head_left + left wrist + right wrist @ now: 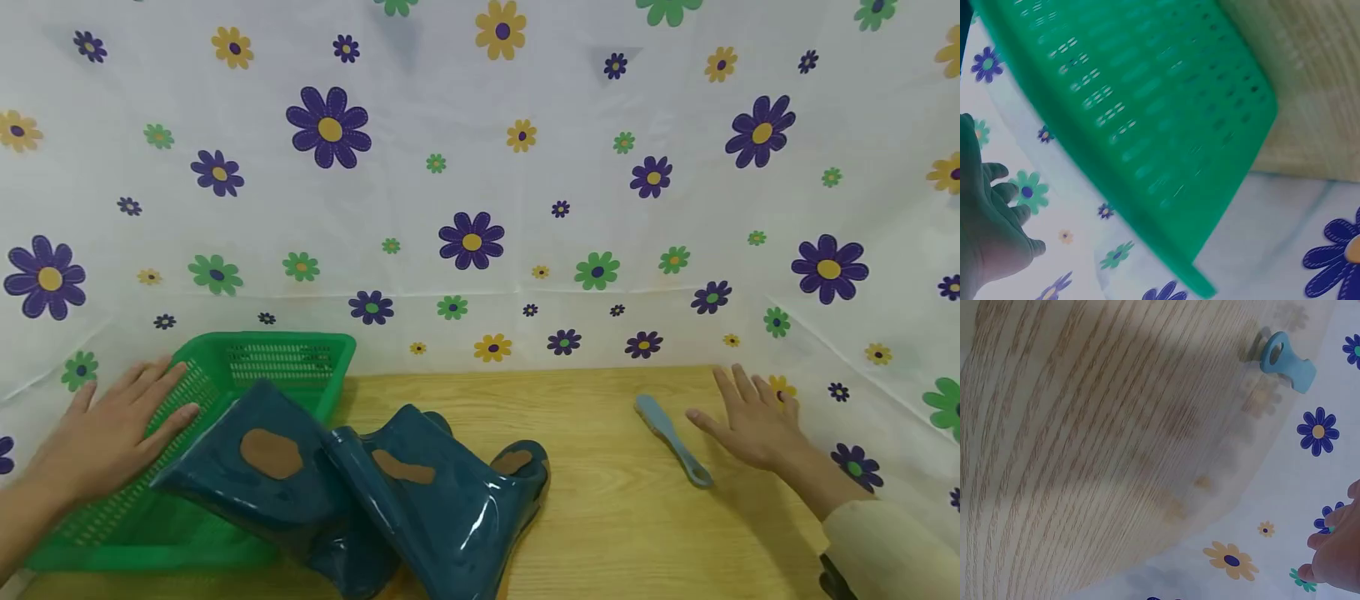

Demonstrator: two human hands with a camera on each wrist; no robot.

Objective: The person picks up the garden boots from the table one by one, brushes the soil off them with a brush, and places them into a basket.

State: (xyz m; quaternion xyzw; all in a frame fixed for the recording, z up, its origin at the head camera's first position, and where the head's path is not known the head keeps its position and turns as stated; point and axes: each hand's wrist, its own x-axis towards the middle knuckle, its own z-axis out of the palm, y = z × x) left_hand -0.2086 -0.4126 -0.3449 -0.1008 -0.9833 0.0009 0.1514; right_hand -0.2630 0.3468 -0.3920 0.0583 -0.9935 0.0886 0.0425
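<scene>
My left hand [112, 433] hovers over the left side of a green plastic basket [150, 557], palm down with fingers spread and nothing held. In the left wrist view that hand [994, 219] shows beside the basket's rim. Two dark teal rubber boots with brown patches lie in the middle: the left boot [225, 475] overlaps the basket, and the right boot [457, 500] lies on its side. On the right, my right hand [765, 425] is spread, holding nothing, beside a light blue brush [671, 437]. Only the brush's handle end [1291, 365] shows in the right wrist view.
All of this stands on a light wood-grain table [600, 533]. A white sheet [420, 200] printed with purple, yellow and green flowers rises behind the table and along both sides.
</scene>
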